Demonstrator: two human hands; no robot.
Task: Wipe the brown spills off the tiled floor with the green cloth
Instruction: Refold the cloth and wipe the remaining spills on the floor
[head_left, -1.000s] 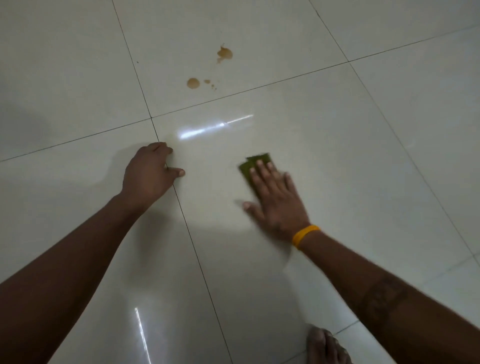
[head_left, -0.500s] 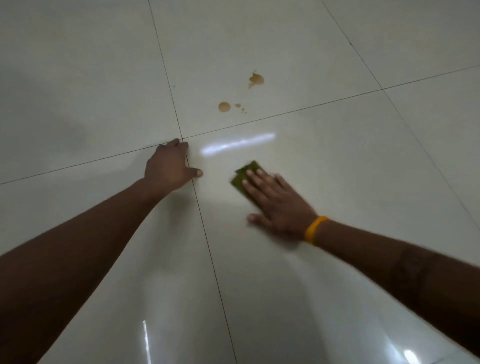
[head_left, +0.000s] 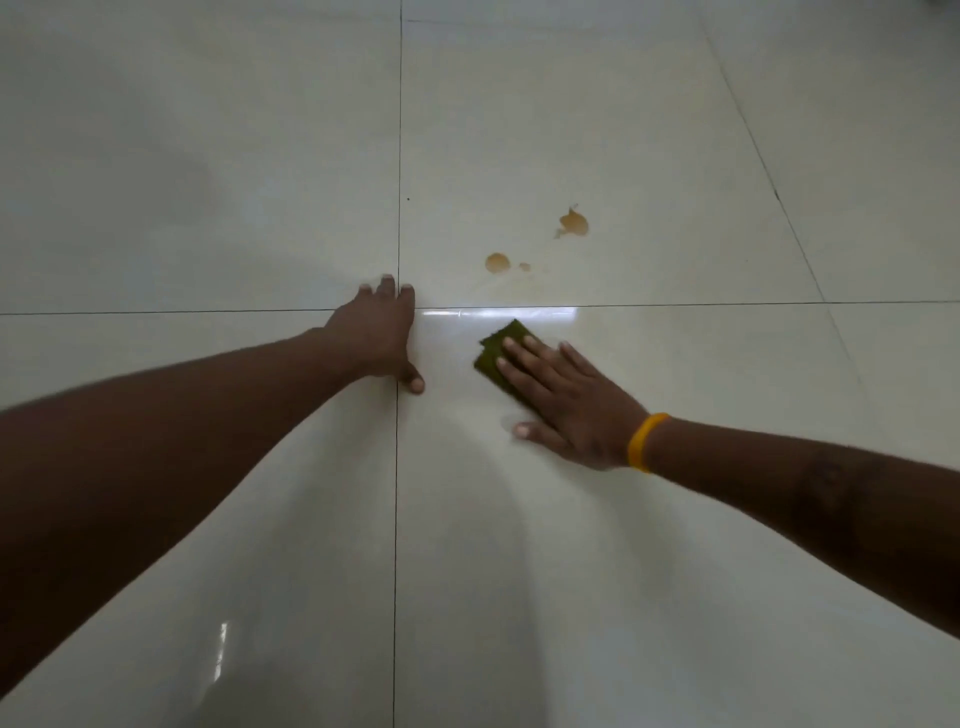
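A folded green cloth (head_left: 494, 353) lies flat on the pale tiled floor (head_left: 675, 156). My right hand (head_left: 566, 400) presses on it with straight, spread fingers; most of the cloth is under the fingers. Brown spills sit on the tile beyond it: a round drop (head_left: 497, 262), a tiny drop (head_left: 524, 266) and a larger splash (head_left: 574, 222). The cloth is a short way below the round drop, just on the near side of the grout line. My left hand (head_left: 376, 338) rests flat on the floor where the grout lines cross, left of the cloth.
Glossy cream tiles fill the whole view, split by dark grout lines (head_left: 399, 156). A bright light reflection (head_left: 498, 313) lies along the horizontal grout line just above the cloth. A yellow band (head_left: 643, 441) circles my right wrist.
The view has swung so the grout lines look square. My right hand has slid the cloth closer to the horizontal grout line and the spills. My left hand stays planted at the tile corner.
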